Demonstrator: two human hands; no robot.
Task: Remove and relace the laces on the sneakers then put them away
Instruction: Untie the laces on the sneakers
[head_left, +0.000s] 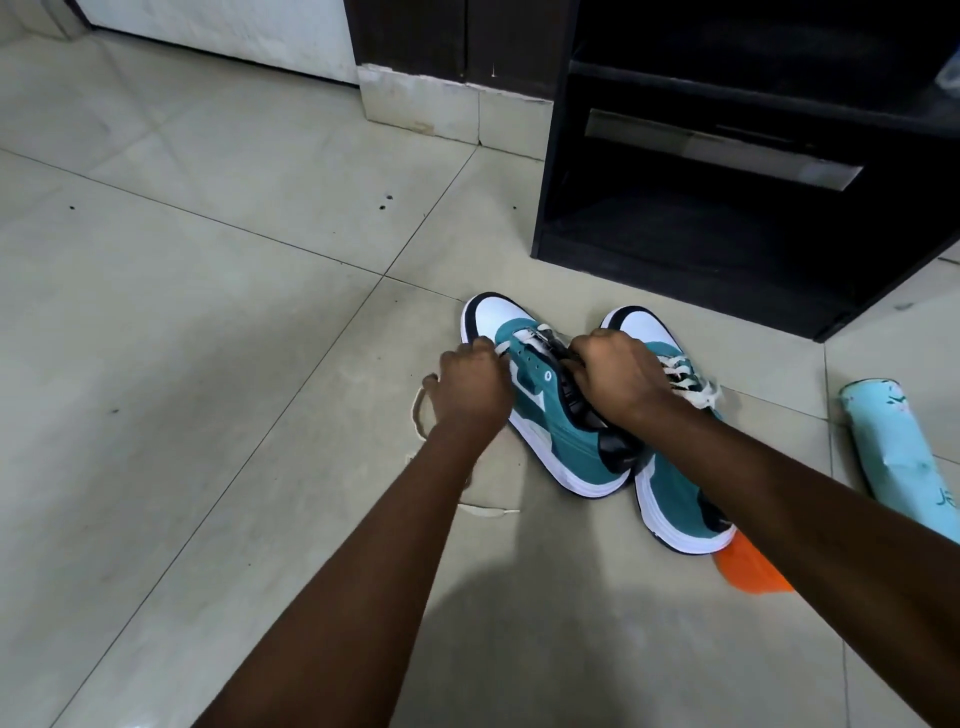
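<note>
Left hand (475, 387) pinched the loose lace (423, 410) beside the left sneaker (550, 410); right hand (618, 382) gripped its tongue, the right sneaker (675, 483) just beyond

Your two forearms are bare right down to the wrists, with no sleeve in view. Your left hand (474, 387) and right hand (621, 382) are bare too, without gloves.
</note>
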